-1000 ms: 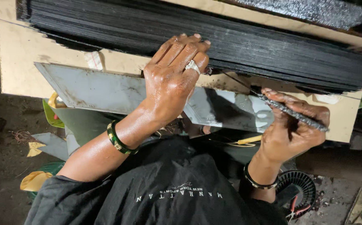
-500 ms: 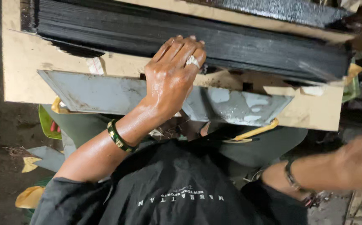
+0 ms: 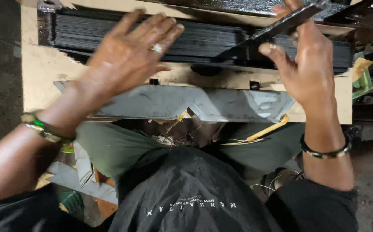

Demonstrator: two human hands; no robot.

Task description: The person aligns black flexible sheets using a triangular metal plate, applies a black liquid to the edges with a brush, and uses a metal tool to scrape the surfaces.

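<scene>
Lying crosswise ahead of both hands — stack of dark metal strips [image 3: 203, 41], long axis left-to-right. Right hand [image 3: 309, 71] clamped on one lifted strip [image 3: 281, 25]; left hand [image 3: 128, 58] spread flat, fingers apart — nearer the stack's middle.

Left hand [image 3: 128, 56] spread flat; right hand [image 3: 309, 64] gripping.

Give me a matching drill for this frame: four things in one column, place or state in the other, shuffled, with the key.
Things:
1. left hand
2. right hand
3. grey metal plate
4. stack of black sheets

Place or state:
A. lies flat at the near edge of the board, with a notch cut in its near side
B. piled along the far side of the board
C. grips a dark flat strip lifted at an angle
D. spread open, palm down, over the stack and the board

Pairs: 1-D, 2-C, 3-A, 4-B
</scene>
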